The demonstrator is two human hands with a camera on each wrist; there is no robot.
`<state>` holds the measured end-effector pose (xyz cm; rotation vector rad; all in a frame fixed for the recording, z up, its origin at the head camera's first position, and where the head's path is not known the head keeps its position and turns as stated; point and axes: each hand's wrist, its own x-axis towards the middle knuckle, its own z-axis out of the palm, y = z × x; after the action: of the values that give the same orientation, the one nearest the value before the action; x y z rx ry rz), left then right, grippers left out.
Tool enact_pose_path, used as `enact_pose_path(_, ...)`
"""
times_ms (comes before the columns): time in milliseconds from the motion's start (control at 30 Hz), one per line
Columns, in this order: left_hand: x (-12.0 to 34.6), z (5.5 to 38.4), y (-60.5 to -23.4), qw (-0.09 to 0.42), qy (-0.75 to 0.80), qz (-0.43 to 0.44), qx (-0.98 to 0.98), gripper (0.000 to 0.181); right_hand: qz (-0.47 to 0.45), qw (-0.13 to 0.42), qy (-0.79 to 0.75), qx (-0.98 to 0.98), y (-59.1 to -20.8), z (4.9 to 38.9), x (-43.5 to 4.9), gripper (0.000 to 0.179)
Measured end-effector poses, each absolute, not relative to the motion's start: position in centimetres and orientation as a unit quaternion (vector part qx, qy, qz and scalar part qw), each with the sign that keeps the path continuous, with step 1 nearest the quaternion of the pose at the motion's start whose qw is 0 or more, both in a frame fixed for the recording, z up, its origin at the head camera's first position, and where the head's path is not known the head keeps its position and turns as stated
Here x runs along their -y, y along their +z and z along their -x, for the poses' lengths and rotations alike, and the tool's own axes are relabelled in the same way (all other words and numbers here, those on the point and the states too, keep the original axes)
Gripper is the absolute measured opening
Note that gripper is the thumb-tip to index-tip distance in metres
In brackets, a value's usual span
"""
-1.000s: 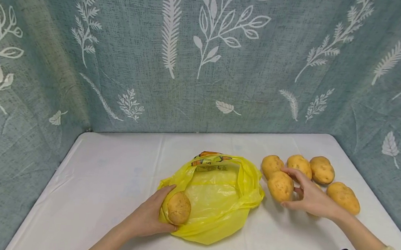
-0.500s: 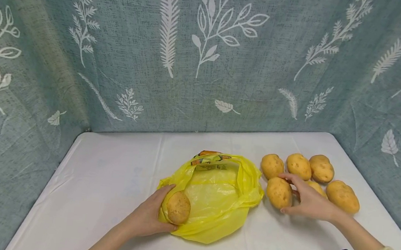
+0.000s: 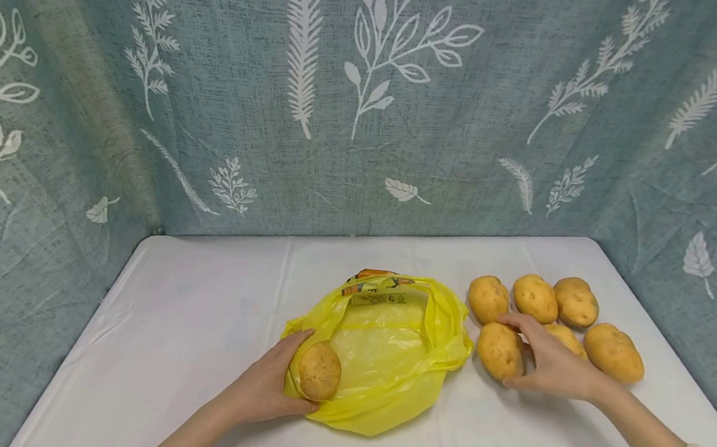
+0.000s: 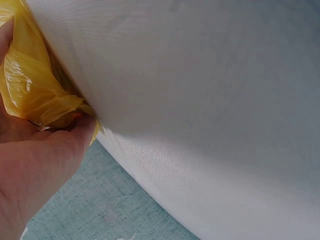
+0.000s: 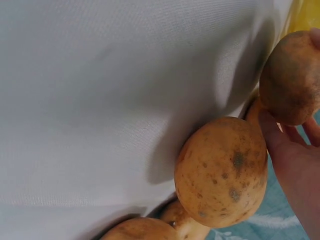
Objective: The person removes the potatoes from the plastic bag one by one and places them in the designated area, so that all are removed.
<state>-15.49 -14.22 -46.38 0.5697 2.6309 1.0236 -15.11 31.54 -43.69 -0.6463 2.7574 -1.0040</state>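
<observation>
A yellow plastic bag (image 3: 380, 393) lies with its mouth open in the middle of the white table. My left hand (image 3: 266, 381) grips its left side, with a potato (image 3: 319, 371) just inside the rim by the fingers. In the left wrist view, thumb and fingers hold crumpled yellow plastic (image 4: 35, 85). Right of the bag, my right hand (image 3: 556, 364) holds another potato (image 3: 501, 351) between thumb and fingers. The right wrist view shows this held potato (image 5: 292, 77) close over the table, its far side hidden.
Several more potatoes sit at the table's right, among them one at the back (image 3: 575, 302), one partly behind the right hand (image 3: 564, 338) and a large one (image 3: 614, 352). A teal leaf-patterned curtain (image 3: 337, 177) surrounds the white tabletop (image 3: 193, 294).
My right hand has brought its potato slightly down and nearer the table's front, uncovering more of the potato behind the hand. The left hand and bag stay in place.
</observation>
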Motion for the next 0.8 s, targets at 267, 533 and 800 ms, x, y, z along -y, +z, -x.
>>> enact_pose_path(267,14.22,15.49,-46.43,0.128,0.351,-0.196,-0.907,0.109,0.224,0.068,-0.322,-0.917,-43.60,14.80,-31.46,0.086)
enact_pose_path(533,14.19,15.55,-46.61,0.129,0.346,-0.189,-0.910,0.108,0.230,0.067,-0.310,-0.920,-43.82,14.82,-31.56,0.087)
enact_pose_path(800,14.19,15.56,-46.60,0.128,0.347,-0.190,-0.909,0.108,0.224,0.066,-0.294,-0.927,-43.86,14.85,-31.57,0.088)
